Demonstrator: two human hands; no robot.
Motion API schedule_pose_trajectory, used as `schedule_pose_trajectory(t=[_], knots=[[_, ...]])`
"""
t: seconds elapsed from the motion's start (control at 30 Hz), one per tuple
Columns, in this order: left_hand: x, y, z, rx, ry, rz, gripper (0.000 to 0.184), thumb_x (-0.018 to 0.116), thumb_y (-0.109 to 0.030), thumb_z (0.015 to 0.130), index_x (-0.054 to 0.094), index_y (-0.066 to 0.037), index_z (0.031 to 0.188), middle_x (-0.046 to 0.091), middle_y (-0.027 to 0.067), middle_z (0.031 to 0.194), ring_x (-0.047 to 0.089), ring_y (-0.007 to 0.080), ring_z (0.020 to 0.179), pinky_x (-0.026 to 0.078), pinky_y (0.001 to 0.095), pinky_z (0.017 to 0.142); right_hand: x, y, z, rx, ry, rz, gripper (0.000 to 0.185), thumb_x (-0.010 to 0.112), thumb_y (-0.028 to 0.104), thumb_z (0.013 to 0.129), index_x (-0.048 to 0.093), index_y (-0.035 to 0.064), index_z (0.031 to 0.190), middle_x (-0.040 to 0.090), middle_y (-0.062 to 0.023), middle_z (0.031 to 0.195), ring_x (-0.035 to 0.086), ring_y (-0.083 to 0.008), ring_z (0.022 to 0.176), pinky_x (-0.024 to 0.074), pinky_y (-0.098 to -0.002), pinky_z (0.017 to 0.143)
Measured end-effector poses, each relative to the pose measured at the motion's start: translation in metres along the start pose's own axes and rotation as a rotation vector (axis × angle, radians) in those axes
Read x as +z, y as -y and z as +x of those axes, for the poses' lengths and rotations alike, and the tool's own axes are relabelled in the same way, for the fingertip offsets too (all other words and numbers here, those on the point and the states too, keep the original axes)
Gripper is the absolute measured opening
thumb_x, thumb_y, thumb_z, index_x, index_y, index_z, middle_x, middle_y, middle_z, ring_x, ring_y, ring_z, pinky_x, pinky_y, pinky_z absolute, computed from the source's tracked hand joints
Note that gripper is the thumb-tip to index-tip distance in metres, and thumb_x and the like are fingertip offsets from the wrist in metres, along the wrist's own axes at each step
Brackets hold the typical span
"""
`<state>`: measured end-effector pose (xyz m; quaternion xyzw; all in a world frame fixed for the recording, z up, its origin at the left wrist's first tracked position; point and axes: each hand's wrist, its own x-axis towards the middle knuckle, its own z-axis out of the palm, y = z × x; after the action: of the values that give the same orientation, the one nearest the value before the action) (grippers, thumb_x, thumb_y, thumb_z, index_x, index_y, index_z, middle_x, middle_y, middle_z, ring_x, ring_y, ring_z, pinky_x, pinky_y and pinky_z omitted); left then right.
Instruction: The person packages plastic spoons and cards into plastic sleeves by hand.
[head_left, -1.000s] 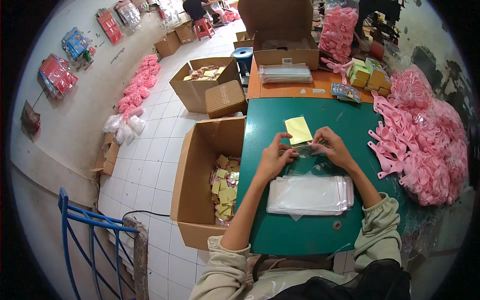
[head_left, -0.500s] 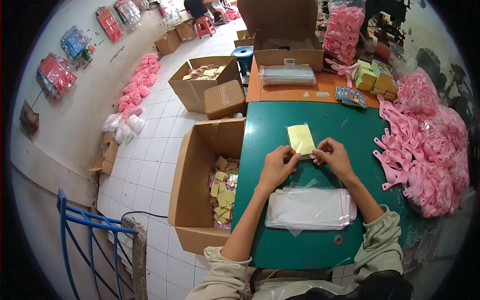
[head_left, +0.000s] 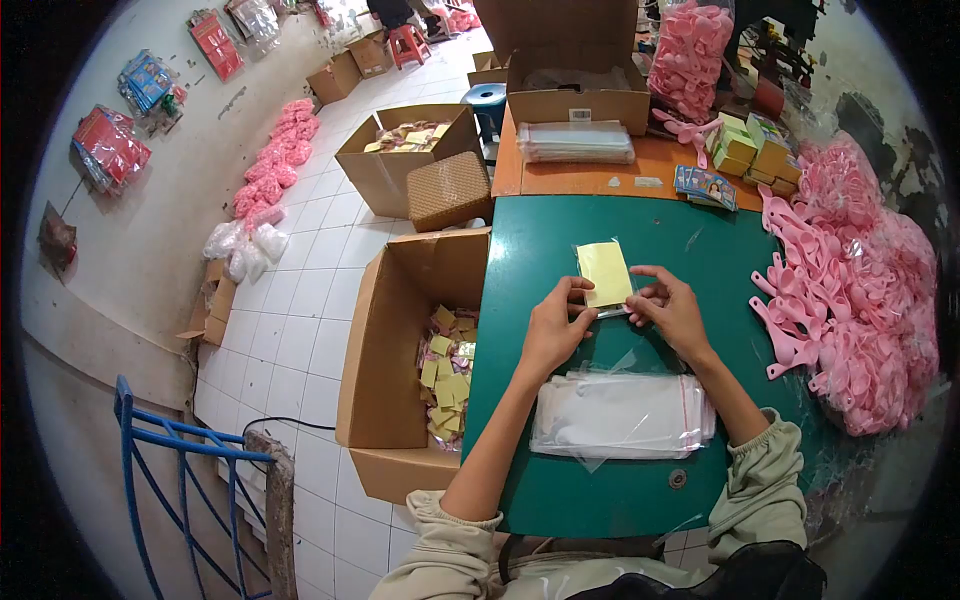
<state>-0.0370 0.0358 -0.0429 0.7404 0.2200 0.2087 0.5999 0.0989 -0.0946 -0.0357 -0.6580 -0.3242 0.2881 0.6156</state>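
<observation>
A small clear plastic packet with a yellow card (head_left: 605,272) in it is held just over the green table, its lower edge towards me. My left hand (head_left: 556,325) grips its lower left edge between thumb and fingers. At the lower right corner, my right hand (head_left: 668,312) pinches the packet, with the index finger raised along its side. What lies under the yellow card is hidden. Closer to me, a stack of clear plastic bags (head_left: 622,415) lies flat between my forearms.
A pile of pink spoon-like scoops (head_left: 840,300) covers the table's right side. Left of the green table (head_left: 530,490), an open carton (head_left: 375,330) holds several yellow-card packets. Small printed cards (head_left: 706,187), yellow boxes (head_left: 752,150) and more bags (head_left: 575,143) sit at the back.
The packet sits slightly lower against my fingers. My left fingers have shifted up its left edge, and my right index finger has straightened alongside it. The view has tilted slightly.
</observation>
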Motion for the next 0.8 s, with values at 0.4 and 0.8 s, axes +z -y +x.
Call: schedule_pose_trajectory(t=[0.4,0.8], knots=[[-0.063,-0.012,-0.003,-0.001,-0.183,-0.116,0.049,0.063,-0.004,0.079,0.049,-0.005,0.126,0.061,0.0063,0.109,0.058,0.0086,0.076,0.047,0.0217,0.059,-0.094,0.027,0.016,-0.451,-0.225,-1.142,0.018,0.06,0.008,0.075,0.058,-0.0001,0.091,0.06,-0.0168,0.083,0.057,-0.035,0.085,0.0483,-0.0405,0.072],[-0.042,-0.042,-0.036,-0.008,-0.151,0.54,0.052,0.057,-0.05,0.081,0.058,0.0,0.094,0.061,0.0163,0.084,0.06,0.0308,0.079,0.047,0.0399,0.07,-0.169,-0.009,0.005,-0.119,-0.268,-1.803,0.011,0.057,0.006,0.072,0.059,0.006,0.083,0.06,-0.0127,0.086,0.055,-0.0306,0.089,0.0408,-0.0454,0.078]])
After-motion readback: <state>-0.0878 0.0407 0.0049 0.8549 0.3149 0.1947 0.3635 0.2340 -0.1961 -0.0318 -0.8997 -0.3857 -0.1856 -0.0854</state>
